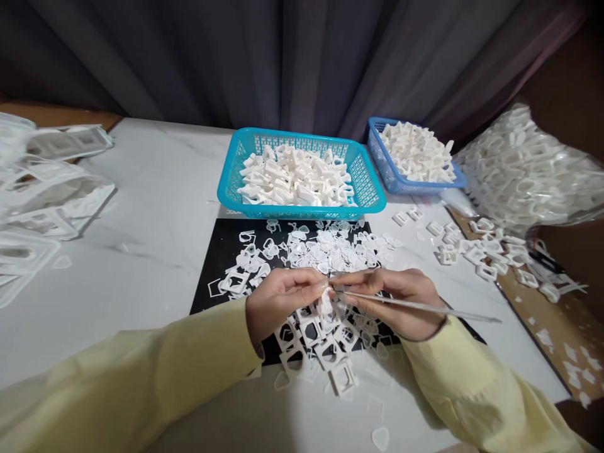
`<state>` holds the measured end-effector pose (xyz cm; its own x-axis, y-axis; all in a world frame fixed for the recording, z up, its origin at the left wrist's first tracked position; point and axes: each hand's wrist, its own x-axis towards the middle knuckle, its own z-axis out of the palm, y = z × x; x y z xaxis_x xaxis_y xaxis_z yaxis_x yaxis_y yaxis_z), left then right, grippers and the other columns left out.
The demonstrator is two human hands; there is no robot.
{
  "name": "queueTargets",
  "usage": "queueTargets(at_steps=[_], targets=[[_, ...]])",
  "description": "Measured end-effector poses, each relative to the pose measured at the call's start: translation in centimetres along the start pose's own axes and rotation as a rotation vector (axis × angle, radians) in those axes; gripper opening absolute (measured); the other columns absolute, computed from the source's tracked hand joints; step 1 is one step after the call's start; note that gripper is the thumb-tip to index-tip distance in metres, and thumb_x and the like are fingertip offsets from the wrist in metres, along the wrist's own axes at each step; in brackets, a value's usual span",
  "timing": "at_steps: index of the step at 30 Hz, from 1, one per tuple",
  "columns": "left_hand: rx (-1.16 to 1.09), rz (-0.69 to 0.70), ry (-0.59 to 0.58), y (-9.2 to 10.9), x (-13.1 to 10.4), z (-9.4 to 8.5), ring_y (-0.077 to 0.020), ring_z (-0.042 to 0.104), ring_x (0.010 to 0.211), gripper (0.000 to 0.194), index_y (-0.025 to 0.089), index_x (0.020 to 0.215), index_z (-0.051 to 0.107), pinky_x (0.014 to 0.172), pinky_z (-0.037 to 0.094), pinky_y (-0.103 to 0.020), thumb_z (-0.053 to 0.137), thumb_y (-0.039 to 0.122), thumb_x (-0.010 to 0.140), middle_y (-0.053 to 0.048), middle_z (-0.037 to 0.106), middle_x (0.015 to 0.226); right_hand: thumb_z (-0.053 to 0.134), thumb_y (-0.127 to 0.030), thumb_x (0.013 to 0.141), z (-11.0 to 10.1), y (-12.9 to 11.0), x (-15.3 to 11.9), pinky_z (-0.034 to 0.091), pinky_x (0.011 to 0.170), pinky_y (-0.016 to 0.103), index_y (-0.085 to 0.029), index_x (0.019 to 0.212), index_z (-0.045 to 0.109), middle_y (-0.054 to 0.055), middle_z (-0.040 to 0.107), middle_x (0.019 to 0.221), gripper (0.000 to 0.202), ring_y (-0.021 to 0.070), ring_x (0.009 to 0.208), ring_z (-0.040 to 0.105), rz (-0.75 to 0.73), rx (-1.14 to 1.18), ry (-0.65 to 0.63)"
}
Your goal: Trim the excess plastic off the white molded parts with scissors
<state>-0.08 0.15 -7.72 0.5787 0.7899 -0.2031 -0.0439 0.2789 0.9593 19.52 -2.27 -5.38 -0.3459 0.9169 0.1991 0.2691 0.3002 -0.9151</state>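
Observation:
My left hand (290,297) is closed, pinching a small white plastic part (324,303) between thumb and fingertips. My right hand (394,297) is wrapped round a long, slim tool with a pale shaft (438,307). Its rear end sticks out to the right, while the working tip, by the part, is too small to make out. The fingertips of both hands nearly meet. Below them lie several white square frames with openings (330,353), partly over a black mat (210,261). Thin white offcuts (325,248) are heaped on the mat just beyond my hands.
A turquoise basket (302,212) of white parts stands behind the mat. To its right are a blue basket (406,186) and a clear bag (528,170), both full of white parts. Loose pieces (486,248) lie right; packed white frames (51,182) lie left.

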Motion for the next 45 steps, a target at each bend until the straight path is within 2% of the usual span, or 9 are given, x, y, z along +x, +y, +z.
queueTargets(at_steps=[17,21,25,28,30,33,37,41,45], targets=[[0.009,-0.013,-0.017,-0.4,0.1,-0.1,-0.0176,0.055,0.079,0.023,0.015,0.072,0.065,0.073,0.041,-0.028,0.052,0.030,0.083,-0.003,0.061,0.073,0.060,-0.007,0.077,0.3,-0.6,0.0,0.058,0.073,0.027,-0.018,0.068,0.057,0.008,0.072,0.091,0.015,0.0169,0.085,0.068,-0.235,-0.237,-0.036],[0.003,-0.034,-0.028,-0.2,0.1,-0.1,-0.0176,0.055,0.077,0.025,0.014,0.076,0.067,0.071,0.040,-0.029,0.051,0.030,0.083,-0.006,0.063,0.080,0.062,-0.012,0.079,-1.7,-1.4,0.0,0.058,0.059,0.023,-0.019,0.075,0.063,0.005,0.072,0.091,0.009,0.0162,0.074,0.069,-0.170,-0.335,0.124],[0.022,0.009,-0.045,-0.1,-0.1,-0.2,-0.0176,0.055,0.078,0.025,0.014,0.072,0.066,0.073,0.040,-0.029,0.050,0.029,0.083,-0.007,0.064,0.083,0.051,-0.020,0.088,-4.7,-1.1,-0.8,0.054,0.050,0.022,-0.023,0.111,0.061,0.003,0.072,0.082,0.025,0.0130,0.056,0.066,-0.095,-0.668,0.227],[0.063,0.049,-0.059,0.0,-0.1,-0.2,-0.0178,0.055,0.078,0.025,0.014,0.066,0.064,0.073,0.040,-0.030,0.050,0.027,0.082,-0.007,0.064,0.082,0.036,-0.020,0.095,-5.5,0.4,-1.5,0.051,0.044,0.022,-0.016,0.129,0.044,0.003,0.070,0.070,0.036,0.0119,0.047,0.061,-0.177,-0.934,0.069],[0.086,0.060,-0.065,0.1,-0.1,-0.2,-0.0181,0.056,0.078,0.025,0.015,0.064,0.062,0.072,0.041,-0.030,0.050,0.028,0.082,-0.007,0.064,0.082,0.042,-0.024,0.093,-5.2,1.5,-1.7,0.054,0.051,0.026,-0.014,0.111,0.056,0.008,0.070,0.078,0.026,0.0166,0.061,0.065,-0.281,-0.982,-0.045],[0.110,0.069,-0.068,0.2,0.0,-0.2,-0.0179,0.057,0.079,0.024,0.015,0.064,0.062,0.073,0.043,-0.030,0.050,0.027,0.081,-0.008,0.064,0.084,0.055,-0.022,0.086,-4.0,2.6,-1.4,0.056,0.064,0.036,-0.013,0.096,0.063,0.013,0.069,0.096,0.016,0.0243,0.082,0.065,-0.396,-0.979,-0.153],[0.134,0.079,-0.080,0.4,-0.1,-0.2,-0.0174,0.059,0.080,0.024,0.014,0.064,0.062,0.075,0.044,-0.030,0.049,0.026,0.080,-0.008,0.065,0.085,0.052,-0.013,0.086,-2.7,3.4,-0.7,0.057,0.070,0.039,-0.010,0.098,0.064,0.014,0.068,0.102,0.018,0.0244,0.086,0.064,-0.463,-0.921,-0.208],[0.125,0.072,-0.086,0.5,-0.2,-0.1,-0.0172,0.059,0.079,0.023,0.014,0.067,0.063,0.074,0.044,-0.029,0.049,0.026,0.080,-0.009,0.066,0.083,0.047,-0.013,0.087,-2.9,3.9,-0.1,0.057,0.066,0.037,-0.009,0.095,0.067,0.015,0.070,0.092,0.022,0.0238,0.080,0.066,-0.430,-0.789,-0.135],[0.110,0.077,-0.069,0.3,-0.1,-0.1,-0.0173,0.059,0.077,0.024,0.014,0.063,0.061,0.072,0.043,-0.029,0.050,0.027,0.079,-0.009,0.066,0.082,0.055,-0.020,0.085,-3.7,4.0,0.5,0.058,0.059,0.031,-0.014,0.098,0.067,0.011,0.072,0.083,0.018,0.0191,0.065,0.068,-0.296,-0.599,0.010]])
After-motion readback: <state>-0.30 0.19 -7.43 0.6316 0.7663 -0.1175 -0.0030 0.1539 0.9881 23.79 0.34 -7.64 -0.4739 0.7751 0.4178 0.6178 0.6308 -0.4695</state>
